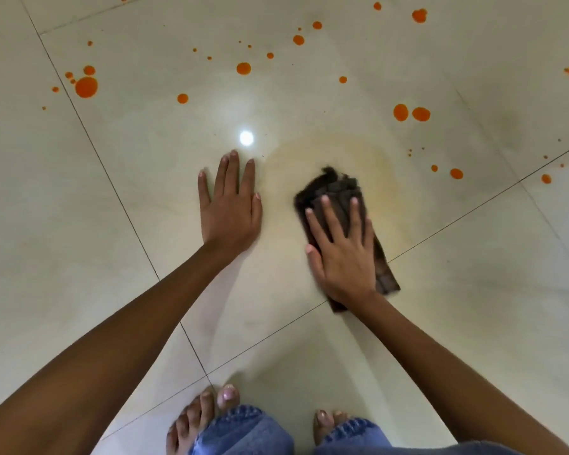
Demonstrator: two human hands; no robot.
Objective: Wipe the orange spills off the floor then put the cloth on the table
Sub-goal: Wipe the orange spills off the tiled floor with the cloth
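Bare feet (191, 418) on glossy cream tiles (79, 231); orange spills (86, 87).

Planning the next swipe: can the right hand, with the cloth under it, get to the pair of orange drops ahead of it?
Probably yes. The right hand presses the cloth down, and only bare floor lies between it and the two orange drops; nothing blocks the slide.

Right hand (342, 254) presses flat on a folded dark brown cloth (337, 195) at centre right, over a faint yellowish smear (309, 149). Left hand (230, 208) lies flat on the cream tile floor (112, 198) beside it. Orange spills (86, 87) dot the upper frame. Bare feet (191, 418) and jean hems (243, 428) at bottom.
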